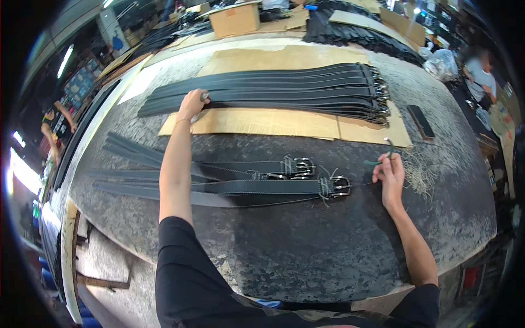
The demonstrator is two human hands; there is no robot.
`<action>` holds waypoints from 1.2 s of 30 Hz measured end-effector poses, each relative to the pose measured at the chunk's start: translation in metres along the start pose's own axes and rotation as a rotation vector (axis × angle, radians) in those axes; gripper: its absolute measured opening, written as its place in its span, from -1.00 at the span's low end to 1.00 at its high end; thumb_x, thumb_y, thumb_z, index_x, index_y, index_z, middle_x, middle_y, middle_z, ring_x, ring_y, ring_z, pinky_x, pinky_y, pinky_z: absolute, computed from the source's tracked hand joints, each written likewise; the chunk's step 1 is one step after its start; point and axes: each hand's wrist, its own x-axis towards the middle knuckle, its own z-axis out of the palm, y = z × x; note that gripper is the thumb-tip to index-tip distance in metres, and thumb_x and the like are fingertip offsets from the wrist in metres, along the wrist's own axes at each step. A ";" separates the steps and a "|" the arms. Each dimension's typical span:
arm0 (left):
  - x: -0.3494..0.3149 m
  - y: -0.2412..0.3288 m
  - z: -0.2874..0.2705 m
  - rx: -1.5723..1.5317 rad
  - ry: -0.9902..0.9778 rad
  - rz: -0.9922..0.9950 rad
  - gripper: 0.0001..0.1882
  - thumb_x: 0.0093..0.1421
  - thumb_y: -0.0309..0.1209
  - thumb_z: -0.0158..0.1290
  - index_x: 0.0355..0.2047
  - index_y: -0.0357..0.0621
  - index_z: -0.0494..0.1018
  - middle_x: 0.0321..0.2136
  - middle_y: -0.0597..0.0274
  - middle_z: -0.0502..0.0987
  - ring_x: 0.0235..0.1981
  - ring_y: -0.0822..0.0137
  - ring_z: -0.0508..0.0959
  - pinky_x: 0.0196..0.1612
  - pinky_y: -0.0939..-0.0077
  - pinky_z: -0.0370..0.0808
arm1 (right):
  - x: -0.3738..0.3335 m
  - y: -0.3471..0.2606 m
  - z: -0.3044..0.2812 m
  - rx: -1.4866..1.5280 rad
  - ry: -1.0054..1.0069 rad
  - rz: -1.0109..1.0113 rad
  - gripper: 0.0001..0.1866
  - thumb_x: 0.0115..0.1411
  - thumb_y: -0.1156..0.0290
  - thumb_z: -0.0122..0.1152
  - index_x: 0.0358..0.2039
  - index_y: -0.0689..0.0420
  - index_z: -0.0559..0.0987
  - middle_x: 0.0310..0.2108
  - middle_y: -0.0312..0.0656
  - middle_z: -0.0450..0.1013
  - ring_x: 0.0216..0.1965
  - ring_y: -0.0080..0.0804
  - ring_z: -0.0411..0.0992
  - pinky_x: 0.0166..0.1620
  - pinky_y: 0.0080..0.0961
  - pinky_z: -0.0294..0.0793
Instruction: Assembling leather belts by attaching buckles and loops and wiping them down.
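Observation:
My left hand (pixel 193 105) reaches over the near left part of a thick row of black belts (pixel 273 87). Its fingers are closed, with a small shiny piece showing at them that I cannot make out. My right hand (pixel 389 174) is raised right of the nearer belts, pinching a small green tool (pixel 373 162) that looks like thread snips. Just left of it lies a black belt (pixel 273 187) with a silver buckle (pixel 342 186) and loose pale threads round its buckle end. Behind it are more belts with buckles (pixel 303 167), their straps fanning out leftward.
Flat cardboard (pixel 262 122) lies under the belt row. A dark oblong block (pixel 421 121) and a heap of thread clippings (pixel 418 172) are at the right of the worn table (pixel 306 246). At the back stands a cardboard box (pixel 235 21). People are at both sides.

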 end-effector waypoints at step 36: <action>0.014 0.178 0.012 -0.022 0.050 0.308 -0.65 0.14 -0.10 0.15 -0.23 -0.08 0.60 -0.25 0.04 0.60 -0.23 -0.03 0.59 -0.16 0.20 0.52 | 0.012 -0.006 -0.001 0.013 0.078 0.046 -0.83 0.39 0.29 -0.03 -0.28 0.11 0.34 -0.50 -0.32 0.28 -0.58 -0.60 0.29 -0.53 -0.62 0.30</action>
